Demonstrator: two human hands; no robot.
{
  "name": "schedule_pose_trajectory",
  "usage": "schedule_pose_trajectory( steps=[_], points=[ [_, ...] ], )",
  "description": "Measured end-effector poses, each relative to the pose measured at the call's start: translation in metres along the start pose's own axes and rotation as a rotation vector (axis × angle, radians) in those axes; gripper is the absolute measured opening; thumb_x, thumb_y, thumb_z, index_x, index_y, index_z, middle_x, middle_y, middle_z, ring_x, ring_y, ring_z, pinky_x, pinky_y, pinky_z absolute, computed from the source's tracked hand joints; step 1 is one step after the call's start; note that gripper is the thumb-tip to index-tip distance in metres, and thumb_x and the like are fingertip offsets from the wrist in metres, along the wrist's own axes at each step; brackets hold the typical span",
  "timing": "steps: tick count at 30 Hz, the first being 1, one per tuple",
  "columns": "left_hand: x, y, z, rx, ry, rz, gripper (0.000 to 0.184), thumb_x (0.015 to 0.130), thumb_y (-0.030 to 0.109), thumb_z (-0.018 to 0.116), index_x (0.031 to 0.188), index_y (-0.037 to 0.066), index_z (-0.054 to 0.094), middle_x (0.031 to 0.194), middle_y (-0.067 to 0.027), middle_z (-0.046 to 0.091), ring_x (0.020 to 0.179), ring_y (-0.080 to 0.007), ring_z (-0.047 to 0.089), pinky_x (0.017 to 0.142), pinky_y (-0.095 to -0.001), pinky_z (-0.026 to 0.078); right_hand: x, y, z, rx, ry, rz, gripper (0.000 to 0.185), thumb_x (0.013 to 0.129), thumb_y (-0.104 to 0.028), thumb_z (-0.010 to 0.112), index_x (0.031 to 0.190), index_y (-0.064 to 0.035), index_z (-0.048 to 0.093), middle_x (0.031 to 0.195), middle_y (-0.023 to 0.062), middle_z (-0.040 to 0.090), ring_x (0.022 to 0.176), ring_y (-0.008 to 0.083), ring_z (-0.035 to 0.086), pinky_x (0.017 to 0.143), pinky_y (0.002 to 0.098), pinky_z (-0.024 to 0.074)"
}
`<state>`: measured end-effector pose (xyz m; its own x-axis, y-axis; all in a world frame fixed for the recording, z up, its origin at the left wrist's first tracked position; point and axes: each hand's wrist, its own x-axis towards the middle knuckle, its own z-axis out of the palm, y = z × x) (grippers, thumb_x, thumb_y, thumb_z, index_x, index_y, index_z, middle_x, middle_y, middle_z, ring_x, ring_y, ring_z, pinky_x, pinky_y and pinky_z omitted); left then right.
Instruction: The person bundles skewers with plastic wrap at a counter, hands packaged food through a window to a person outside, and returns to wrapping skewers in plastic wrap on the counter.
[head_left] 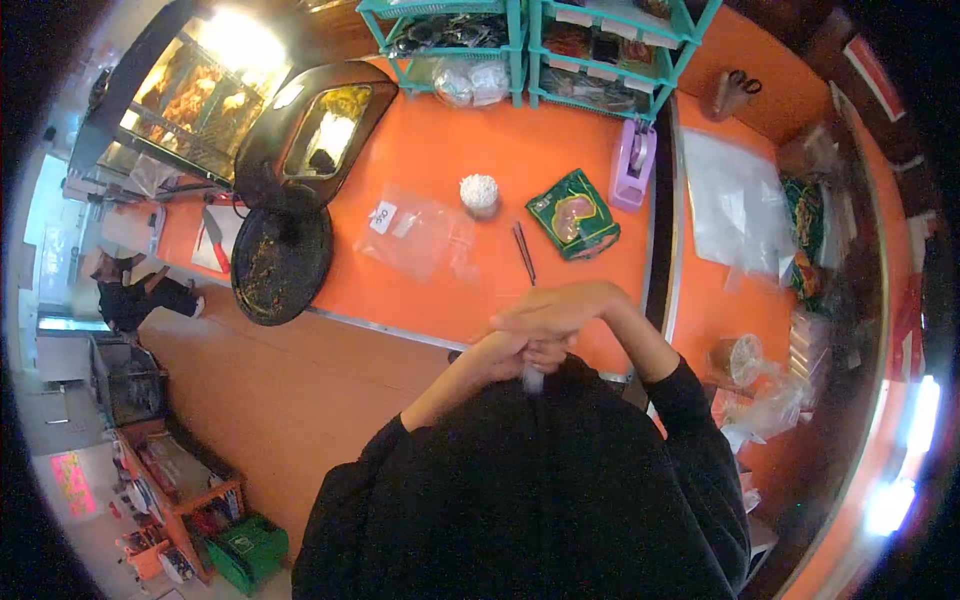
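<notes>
My two hands meet in front of my chest, at the near edge of the orange counter [430,300]. My left hand [508,358] is closed, its fingers curled inward. Across it lies my right hand [558,308], bent at the wrist and closed over the left. A small pale, translucent thing [533,380] sticks out below the fingers; its kind I cannot make out. Just beyond the hands lie a slim dark pen-like stick [524,253] and a green packet [574,216]. A clear plastic bag [418,240] with a white label lies farther left.
A cup of white sticks [479,196] and a purple tape dispenser [633,165] stand on the counter. Teal racks [525,60] rise behind. Leftward are a round black tray [283,265], a red-handled knife [216,240] and a lit display case [190,100]. Plastic sheets [735,200] lie right.
</notes>
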<state>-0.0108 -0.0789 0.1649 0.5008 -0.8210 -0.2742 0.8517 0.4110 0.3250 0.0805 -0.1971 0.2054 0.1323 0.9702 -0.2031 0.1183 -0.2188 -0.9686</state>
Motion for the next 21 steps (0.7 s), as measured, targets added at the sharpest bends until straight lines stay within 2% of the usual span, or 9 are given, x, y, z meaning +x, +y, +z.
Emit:
schedule_pose_trajectory(
  steps=[3,6,8,9,12,14,16,19,21],
  points=[
    [-0.002,0.005,-0.004,-0.054,0.032,-0.008,0.019,0.092,0.028,0.047,0.087,0.010,0.051,0.050,0.0082,0.024,0.039,-0.0031,0.023,0.038,-0.0185,0.020,0.003,0.009,-0.005,0.048,-0.173,0.085,0.057,0.095,-0.048,0.026,0.134,-0.0091,0.039,0.134,0.0110,0.044,0.126,0.0230,0.037,0.104,0.0353,0.0267],
    [-0.001,0.020,-0.017,-0.059,0.163,0.054,0.016,0.091,0.025,0.047,0.087,0.010,0.051,0.050,0.0088,0.024,0.038,-0.0026,0.021,0.036,-0.0189,0.018,0.000,0.005,-0.012,0.162,0.090,0.034,0.058,0.093,-0.054,0.026,0.133,-0.0152,0.043,0.131,0.0114,0.048,0.107,0.0198,0.052,0.085,0.0314,0.0433],
    [0.001,0.033,-0.030,-0.140,0.039,0.084,0.016,0.091,0.024,0.048,0.089,0.009,0.051,0.050,0.0090,0.023,0.037,-0.0024,0.021,0.035,-0.0188,0.018,0.005,0.009,-0.022,-0.015,0.121,-0.027,0.057,0.094,-0.052,0.026,0.132,-0.0137,0.043,0.127,0.0112,0.050,0.103,0.0185,0.053,0.081,0.0294,0.0451],
    [0.001,0.042,-0.028,-0.177,0.164,0.114,0.014,0.091,0.022,0.048,0.091,0.008,0.051,0.049,0.0090,0.023,0.037,-0.0026,0.022,0.034,-0.0190,0.017,0.006,0.005,-0.028,-0.077,0.132,-0.048,0.056,0.094,-0.051,0.027,0.132,-0.0132,0.043,0.126,0.0111,0.051,0.102,0.0181,0.053,0.079,0.0288,0.0457],
    [-0.004,0.074,-0.011,-0.208,0.072,0.192,0.012,0.090,0.021,0.050,0.088,0.009,0.050,0.051,0.0097,0.025,0.039,-0.0014,0.021,0.035,-0.0180,0.018,0.002,-0.020,-0.050,0.018,0.495,-0.064,0.051,0.095,-0.043,0.034,0.130,-0.0077,0.044,0.128,0.0088,0.049,0.118,0.0208,0.043,0.097,0.0338,0.0328],
    [-0.007,0.082,-0.003,-0.118,0.114,0.233,0.011,0.089,0.019,0.052,0.090,0.009,0.050,0.050,0.0096,0.026,0.039,-0.0011,0.024,0.035,-0.0181,0.019,-0.003,-0.035,-0.058,-0.221,0.674,-0.375,0.037,0.093,-0.032,0.043,0.118,-0.0075,0.053,0.105,0.0085,0.057,0.093,0.0189,0.055,0.083,0.0328,0.0439],
    [-0.007,0.083,0.002,-0.031,0.153,0.263,0.010,0.088,0.017,0.054,0.092,0.009,0.050,0.050,0.0095,0.028,0.040,-0.0009,0.026,0.035,-0.0182,0.020,-0.003,-0.045,-0.058,-0.317,0.738,-0.470,0.031,0.090,-0.028,0.049,0.110,-0.0057,0.056,0.101,0.0094,0.058,0.093,0.0218,0.056,0.080,0.0355,0.0445],
    [0.000,0.072,0.007,0.455,0.394,0.195,0.019,0.086,0.018,0.056,0.100,0.008,0.048,0.055,0.0058,0.036,0.038,-0.0020,0.026,0.033,-0.0183,0.020,-0.004,-0.050,-0.047,-0.612,0.583,-0.244,0.035,0.090,-0.031,0.045,0.107,-0.0025,0.056,0.112,0.0120,0.056,0.103,0.0252,0.053,0.086,0.0341,0.0406],
    [0.008,0.060,-0.003,0.819,0.565,0.322,0.027,0.081,0.015,0.061,0.103,0.005,0.048,0.064,-0.0022,0.048,0.045,-0.0090,0.042,0.039,-0.0207,0.032,0.003,-0.047,-0.033,-0.681,0.699,0.213,0.041,0.092,-0.038,0.039,0.092,-0.0011,0.057,0.097,0.0172,0.059,0.088,0.0298,0.058,0.075,0.0388,0.0441]
  ],
)
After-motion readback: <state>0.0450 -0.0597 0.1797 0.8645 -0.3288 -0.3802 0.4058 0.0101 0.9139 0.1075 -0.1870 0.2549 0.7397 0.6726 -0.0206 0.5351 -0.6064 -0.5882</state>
